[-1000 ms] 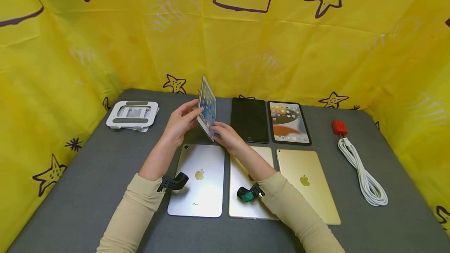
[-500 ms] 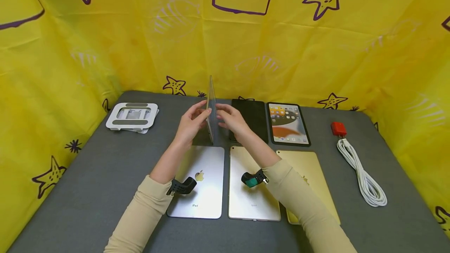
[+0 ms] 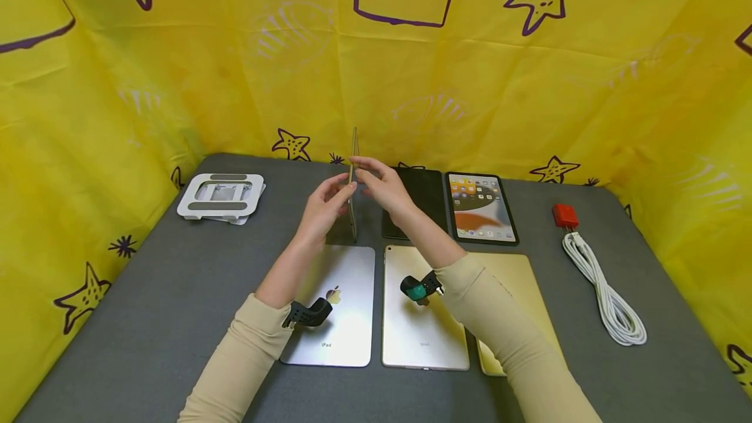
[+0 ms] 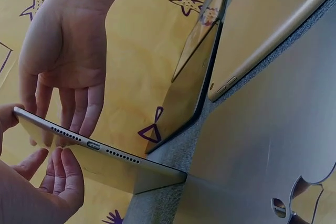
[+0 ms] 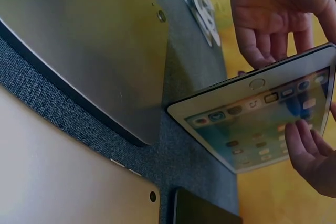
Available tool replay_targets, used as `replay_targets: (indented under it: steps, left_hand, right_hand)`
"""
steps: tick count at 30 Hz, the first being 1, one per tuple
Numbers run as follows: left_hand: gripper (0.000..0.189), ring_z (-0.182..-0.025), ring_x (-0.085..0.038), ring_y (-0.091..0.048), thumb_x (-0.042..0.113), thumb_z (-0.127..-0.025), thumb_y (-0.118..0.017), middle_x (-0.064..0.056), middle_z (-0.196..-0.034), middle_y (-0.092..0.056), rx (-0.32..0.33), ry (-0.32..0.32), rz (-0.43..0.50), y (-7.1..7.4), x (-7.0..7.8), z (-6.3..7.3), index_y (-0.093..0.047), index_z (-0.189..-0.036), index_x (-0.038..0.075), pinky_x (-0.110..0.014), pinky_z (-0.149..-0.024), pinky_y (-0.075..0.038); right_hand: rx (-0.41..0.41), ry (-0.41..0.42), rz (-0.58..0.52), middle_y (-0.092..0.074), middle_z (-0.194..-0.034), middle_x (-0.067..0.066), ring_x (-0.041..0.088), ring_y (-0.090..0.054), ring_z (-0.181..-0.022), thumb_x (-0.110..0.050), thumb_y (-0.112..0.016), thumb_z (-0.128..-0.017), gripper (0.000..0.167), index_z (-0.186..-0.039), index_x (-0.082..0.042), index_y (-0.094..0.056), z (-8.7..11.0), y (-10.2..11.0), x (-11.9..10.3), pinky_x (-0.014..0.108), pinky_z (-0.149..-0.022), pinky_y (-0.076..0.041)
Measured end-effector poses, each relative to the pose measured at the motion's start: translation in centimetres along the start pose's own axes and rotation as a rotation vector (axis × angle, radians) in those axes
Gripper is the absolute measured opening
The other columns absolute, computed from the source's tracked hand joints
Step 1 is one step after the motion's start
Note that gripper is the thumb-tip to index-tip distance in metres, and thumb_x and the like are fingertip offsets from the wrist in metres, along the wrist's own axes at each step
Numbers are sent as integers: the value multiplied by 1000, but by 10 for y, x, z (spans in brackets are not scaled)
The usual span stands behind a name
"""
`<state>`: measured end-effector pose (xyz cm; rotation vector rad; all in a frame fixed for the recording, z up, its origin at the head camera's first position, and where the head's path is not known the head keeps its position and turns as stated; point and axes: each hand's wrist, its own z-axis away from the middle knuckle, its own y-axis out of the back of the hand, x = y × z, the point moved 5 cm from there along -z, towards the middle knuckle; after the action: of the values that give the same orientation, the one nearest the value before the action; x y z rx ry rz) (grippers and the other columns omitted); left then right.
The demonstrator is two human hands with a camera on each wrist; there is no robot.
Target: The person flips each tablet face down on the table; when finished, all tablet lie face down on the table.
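Yellow starfish-print cloth (image 3: pixel 205 70) ×1, behind grey table (image 3: pixel 164 305) ×1. Clock directions, head view, from the held iPad.

Tablets ×6. White-bezel iPad (image 5: pixel 252 124): mid-table, near upright on edge, screen lit; base contact unclear. Left hand (image 3: pixel 320 211) pinches it, thumb opposite fingers; right hand (image 3: pixel 388 191), fingers mostly straight, at the screen side, touch uncertain. Step (judged): handling on edge, perhaps inspecting; next move would call for a steady left pinch, light right fingertips. Face-down ×3: silver iPad (image 3: pixel 341 328), just past 6 o'clock; pale-gold iPad (image 3: pixel 417 338), 5; gold tablet (image 3: pixel 519 276), 4. Face-up ×2, both 3: dark-screened tablet (image 3: pixel 424 191), black-bezel tablet (image 3: pixel 483 207).

White folded stand (image 3: pixel 219 204) ×1, 9. White cable (image 3: pixel 605 296) ×1, coiled, near 4. Red power adapter (image 3: pixel 565 215) ×1, 3.
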<state>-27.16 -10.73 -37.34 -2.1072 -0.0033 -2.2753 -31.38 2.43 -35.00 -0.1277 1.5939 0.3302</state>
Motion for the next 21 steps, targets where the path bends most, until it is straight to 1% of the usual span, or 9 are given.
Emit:
replay_targets:
  steps: [2, 5, 8, 11, 14, 17, 21]
  left_hand:
    - [49, -113, -28, -51, 34, -97, -61, -11, -124, -52, -6, 5, 15, -1, 0, 1, -51, -140, 13, -41, -98, -46]
    - [46, -118, -32, -51, 33, -99, -57, -15, -133, -52, -13, 22, 41, -3, -1, 1, -52, -139, 10, -42, -99, -45]
    - [44, -117, -31, -53, 31, -101, -54, -14, -135, -52, -20, 51, 47, -3, -5, 0, -52, -138, 7, -41, -100, -45]
    - [43, -116, -28, -53, 28, -101, -54, -11, -134, -53, -40, 75, 18, -3, -11, 0, -52, -138, 6, -41, -101, -44]
    - [44, -120, -30, -51, 26, -101, -54, -13, -137, -51, -82, 92, -24, -4, -17, 0, -49, -139, 4, -42, -103, -43]
    - [45, -123, -31, -50, 23, -101, -53, -16, -138, -50, -143, 106, -67, -5, -23, -2, -47, -140, 1, -44, -104, -41]
    - [47, -125, -33, -49, 21, -101, -52, -20, -136, -51, -216, 136, -112, -7, -33, -6, -43, -142, -2, -45, -107, -39]
  right_hand:
    - [-6, 2, -6, -55, -134, 5, 25, -54, -119, -22, -54, -101, 35, -136, -14, -58, 0, 1, 0, 48, -99, -46]
    - [-7, 4, -10, -55, -133, 5, 25, -54, -119, -23, -56, -100, 36, -136, -15, -57, 1, 2, 1, 45, -97, -48]
    - [-6, 8, -25, -55, -133, 5, 25, -55, -120, -23, -60, -98, 38, -135, -15, -57, 2, 4, 1, 44, -96, -49]
    - [-6, 12, -47, -53, -134, 6, 25, -55, -120, -21, -64, -96, 39, -134, -15, -57, 4, 6, 2, 46, -97, -48]
    - [-8, 11, -65, -51, -137, 9, 28, -55, -120, -19, -66, -95, 42, -135, -13, -55, 7, 9, 3, 50, -98, -46]
    - [-2, -2, -72, -50, -138, 12, 30, -55, -119, -17, -66, -94, 48, -139, -11, -51, 9, 14, 3, 49, -97, -47]
    - [24, -43, -104, -50, -139, 13, 29, -56, -118, -15, -66, -94, 55, -144, -11, -44, 11, 23, 6, 45, -94, -50]
